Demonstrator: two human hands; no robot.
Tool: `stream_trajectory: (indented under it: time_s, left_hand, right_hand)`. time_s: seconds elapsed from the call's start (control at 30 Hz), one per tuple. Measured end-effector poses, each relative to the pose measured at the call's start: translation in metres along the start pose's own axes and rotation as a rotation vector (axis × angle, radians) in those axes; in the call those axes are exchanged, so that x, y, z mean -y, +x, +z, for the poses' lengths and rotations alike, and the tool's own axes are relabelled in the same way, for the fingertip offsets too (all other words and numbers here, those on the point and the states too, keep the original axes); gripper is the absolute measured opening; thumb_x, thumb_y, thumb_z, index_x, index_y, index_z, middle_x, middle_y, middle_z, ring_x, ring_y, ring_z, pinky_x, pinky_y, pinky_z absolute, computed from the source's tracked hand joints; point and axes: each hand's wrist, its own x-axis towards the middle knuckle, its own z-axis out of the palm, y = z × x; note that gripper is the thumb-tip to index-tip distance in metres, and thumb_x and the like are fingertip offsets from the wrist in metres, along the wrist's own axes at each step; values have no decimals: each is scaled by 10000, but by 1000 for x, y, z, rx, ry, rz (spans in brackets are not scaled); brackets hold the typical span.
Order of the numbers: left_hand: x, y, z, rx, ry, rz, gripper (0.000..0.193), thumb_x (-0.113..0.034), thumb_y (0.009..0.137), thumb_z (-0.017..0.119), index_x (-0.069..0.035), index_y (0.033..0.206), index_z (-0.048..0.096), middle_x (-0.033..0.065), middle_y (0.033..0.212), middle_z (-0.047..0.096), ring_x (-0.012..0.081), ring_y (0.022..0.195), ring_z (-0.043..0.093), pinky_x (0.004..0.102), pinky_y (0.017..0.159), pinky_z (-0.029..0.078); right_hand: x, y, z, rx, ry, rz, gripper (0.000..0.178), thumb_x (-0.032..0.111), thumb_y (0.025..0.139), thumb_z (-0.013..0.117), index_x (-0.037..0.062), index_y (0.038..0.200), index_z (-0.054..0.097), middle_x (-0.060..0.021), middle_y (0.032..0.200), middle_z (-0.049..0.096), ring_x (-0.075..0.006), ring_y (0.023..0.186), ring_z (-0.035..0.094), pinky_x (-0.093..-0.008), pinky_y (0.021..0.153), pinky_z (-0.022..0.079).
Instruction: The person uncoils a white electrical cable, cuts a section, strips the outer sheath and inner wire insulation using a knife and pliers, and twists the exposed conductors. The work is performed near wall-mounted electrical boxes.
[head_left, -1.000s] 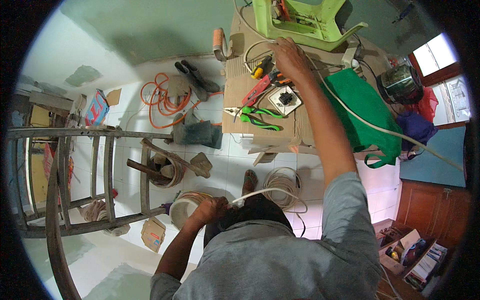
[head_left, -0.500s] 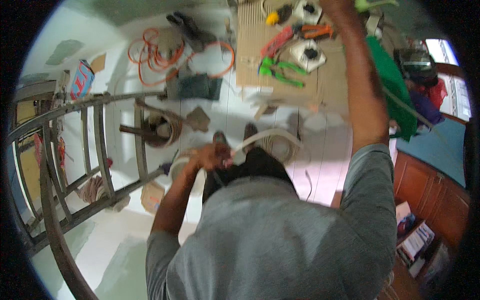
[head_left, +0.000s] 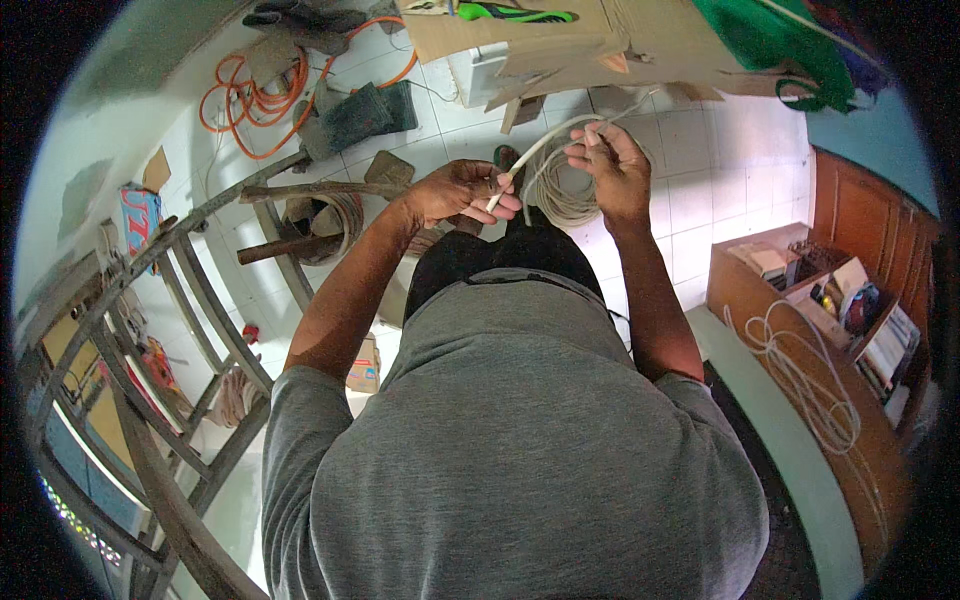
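My left hand (head_left: 462, 195) is closed round a white cable (head_left: 545, 137), whose pale end sticks out below the fingers. From there the cable arcs up and to the right, toward my right hand (head_left: 615, 170). Thumb and forefinger of my right hand pinch together at the cable, while the other fingers curl loosely. Past the right fingertips a thin length runs on up to the right. Beneath both hands, on the tiled floor, lies a coil of the same pale cable (head_left: 565, 190).
A cardboard-covered surface (head_left: 560, 45) with green-handled pliers (head_left: 515, 13) stands ahead. To the left are a metal ladder (head_left: 190, 290) and an orange hose (head_left: 240, 110). Wooden drawers (head_left: 765, 310) with odds and ends and a white cord (head_left: 800, 370) stand at the right.
My right hand has come back from the tools on the cardboard to the white cable in front of me. My left hand keeps hold of the cable. The view has shifted, showing less of the cardboard.
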Motion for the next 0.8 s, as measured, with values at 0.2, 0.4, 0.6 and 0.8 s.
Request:
stream_trajectory:
  time_s: [0.2, 0.4, 0.6, 0.8]
  left_hand:
    - [8, -1, 4, 15, 18, 5, 503, -512, 977, 572, -49, 1173, 588, 100, 1104, 702, 214, 1035, 681, 367, 878, 568]
    - [-6, -16, 13, -68, 39, 29, 453, -443, 986, 590, -33, 1179, 570, 105, 1076, 689, 203, 994, 681, 368, 864, 581]
    - [-6, -19, 9, -111, -108, 53, 406, -397, 991, 600, -43, 1184, 552, 33, 895, 606, 139, 802, 635, 310, 739, 610]
    - [-13, -22, 14, -58, -94, -21, 335, -392, 994, 609, -74, 1096, 582, -29, 790, 531, 64, 660, 499, 210, 546, 447]
  right_hand:
    - [-21, -23, 18, -87, 78, -51, 186, 137, 1017, 548, 1, 1141, 571, -153, 1104, 656, -232, 946, 691, -347, 815, 578]
    - [-28, -40, 27, -176, 212, -47, 224, 182, 1012, 571, -17, 1114, 550, -174, 1110, 657, -257, 961, 701, -362, 814, 593]
    - [-36, -40, 20, -129, 391, 104, 318, 244, 1006, 590, -9, 1177, 501, -188, 1151, 629, -285, 1006, 691, -383, 845, 583]
    - [-53, -29, 14, -128, 490, 253, 292, 245, 1038, 525, 18, 1220, 506, -137, 1234, 605, -245, 1085, 660, -314, 834, 576]
